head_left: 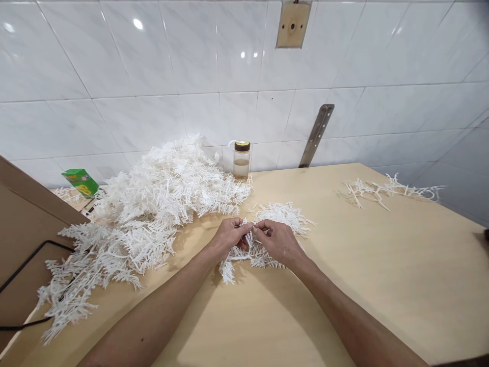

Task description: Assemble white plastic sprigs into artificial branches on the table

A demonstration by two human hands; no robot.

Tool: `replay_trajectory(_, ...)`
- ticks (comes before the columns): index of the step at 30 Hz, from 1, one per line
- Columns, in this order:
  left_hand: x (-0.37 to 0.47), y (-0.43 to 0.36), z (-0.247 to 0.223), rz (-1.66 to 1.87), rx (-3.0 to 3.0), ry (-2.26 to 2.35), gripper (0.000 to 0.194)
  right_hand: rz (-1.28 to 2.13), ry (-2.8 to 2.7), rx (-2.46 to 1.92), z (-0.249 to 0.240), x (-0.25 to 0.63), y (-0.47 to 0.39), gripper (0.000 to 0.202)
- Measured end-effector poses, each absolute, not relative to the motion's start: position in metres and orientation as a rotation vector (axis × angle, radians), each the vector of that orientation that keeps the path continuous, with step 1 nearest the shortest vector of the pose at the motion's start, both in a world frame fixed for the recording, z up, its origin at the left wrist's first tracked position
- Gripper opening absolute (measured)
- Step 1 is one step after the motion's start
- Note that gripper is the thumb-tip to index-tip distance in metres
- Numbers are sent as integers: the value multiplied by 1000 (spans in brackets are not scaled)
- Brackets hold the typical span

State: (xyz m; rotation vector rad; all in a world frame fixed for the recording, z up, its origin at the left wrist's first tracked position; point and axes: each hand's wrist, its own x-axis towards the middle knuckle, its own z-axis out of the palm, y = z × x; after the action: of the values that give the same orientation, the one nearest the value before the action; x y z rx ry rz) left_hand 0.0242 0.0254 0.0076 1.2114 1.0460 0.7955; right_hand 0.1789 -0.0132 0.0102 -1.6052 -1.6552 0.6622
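At the middle of the table, my left hand (232, 234) and my right hand (277, 239) meet fingertip to fingertip. Both pinch a white artificial plant sprig (240, 257), which has thin, needle-like leaves and a stem lying below my fingers. The exact spot where the fingertips grip is partly hidden. Just behind my right hand lies a small pile of loose white sprigs (284, 216). A large heap of white branched foliage (153, 188) spreads over the left side of the table, beyond my left arm.
A water bottle (241, 162) with a dark lid stands against the tiled wall. Bare white stems (389, 189) lie at the far right of the wooden table (401, 285). On the left are a green box (81, 181), a cardboard panel (30, 224) and a black cable (34, 252).
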Motion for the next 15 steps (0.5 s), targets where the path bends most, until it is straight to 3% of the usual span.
replay_trajectory(15, 29, 22, 8, 809, 1268, 1132, 28, 706, -1581, -1649, 11, 181, -13, 24)
